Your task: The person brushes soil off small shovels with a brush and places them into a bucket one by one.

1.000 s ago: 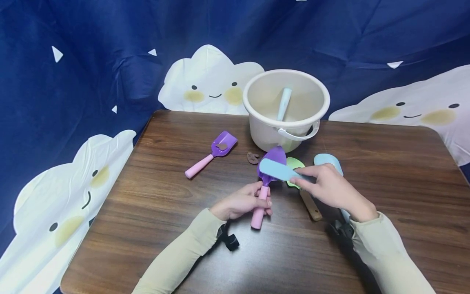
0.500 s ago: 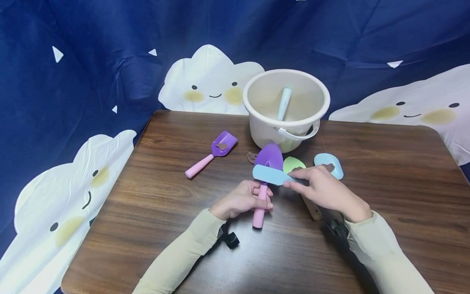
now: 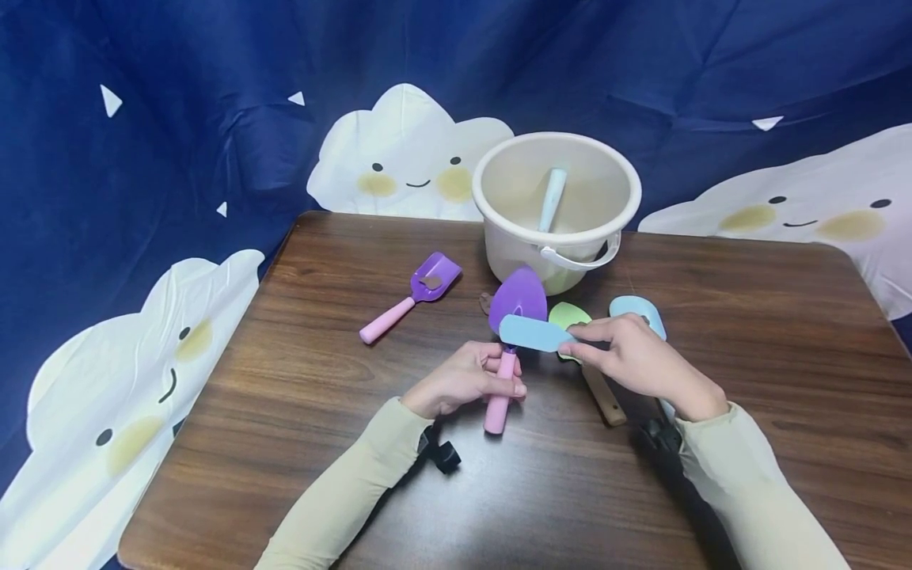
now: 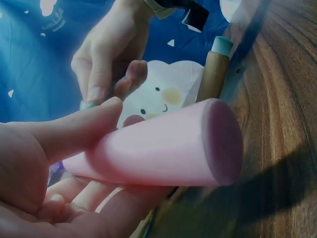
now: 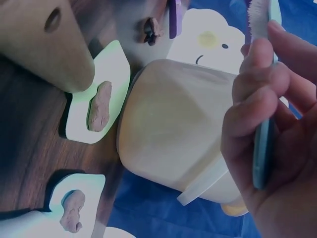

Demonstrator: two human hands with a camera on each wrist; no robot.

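In the head view my left hand (image 3: 463,380) grips the pink handle of a purple trowel (image 3: 518,293), its blade pointing at the bucket. The left wrist view shows thumb and fingers around that pink handle (image 4: 158,148). My right hand (image 3: 641,360) pinches a light blue brush (image 3: 533,332) across the base of the trowel blade. Whether brush and blade touch I cannot tell. White bristles (image 5: 257,20) show in the right wrist view. Below the right hand lie a green trowel (image 3: 568,315) with a wooden handle and a light blue scoop (image 3: 636,309), partly hidden.
A cream bucket (image 3: 499,253) stands at the back, a light blue handle (image 3: 552,199) inside it. Left lies a purple scoop (image 3: 436,277) bearing a brown lump. Another brown lump (image 3: 486,302) sits by the bucket. Brown lumps also lie on the green trowel and blue scoop.
The purple trowel's blade has turned and moved slightly up and left. The brush swept toward the left and down, then came slightly back right. The other tools have stayed put.
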